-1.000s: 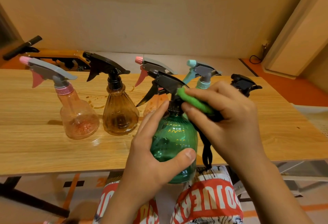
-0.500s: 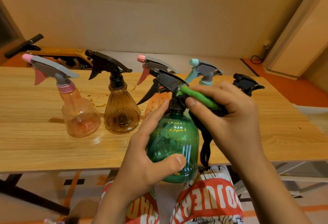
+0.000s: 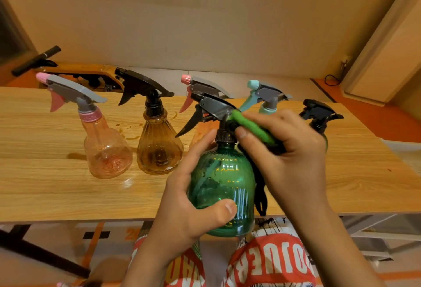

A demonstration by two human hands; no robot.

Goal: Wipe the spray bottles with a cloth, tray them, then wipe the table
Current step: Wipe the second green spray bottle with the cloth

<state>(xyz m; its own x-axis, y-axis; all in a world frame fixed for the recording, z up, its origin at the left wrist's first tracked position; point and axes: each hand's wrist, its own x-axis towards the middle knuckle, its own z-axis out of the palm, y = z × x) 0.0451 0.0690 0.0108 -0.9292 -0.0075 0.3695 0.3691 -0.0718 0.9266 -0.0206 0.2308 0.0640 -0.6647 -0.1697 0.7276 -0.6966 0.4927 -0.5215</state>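
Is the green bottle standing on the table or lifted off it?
Lifted off, upright: the left hand grips the green bottle, its base below the table edge.

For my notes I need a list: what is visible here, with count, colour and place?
green spray bottle: 1, green, held at table edge
pink spray bottle: 1, pink, table left
amber spray bottle: 1, brown, beside pink one
pink-nozzle sprayer: 1, grey head, behind green bottle
teal-nozzle sprayer: 1, grey head, behind right hand
black sprayer: 1, black, table right
cloth: 1, green-black, at green bottle's neck
table: 1, light wood, under bottles
left hand: 1, grips green bottle
right hand: 1, holds cloth
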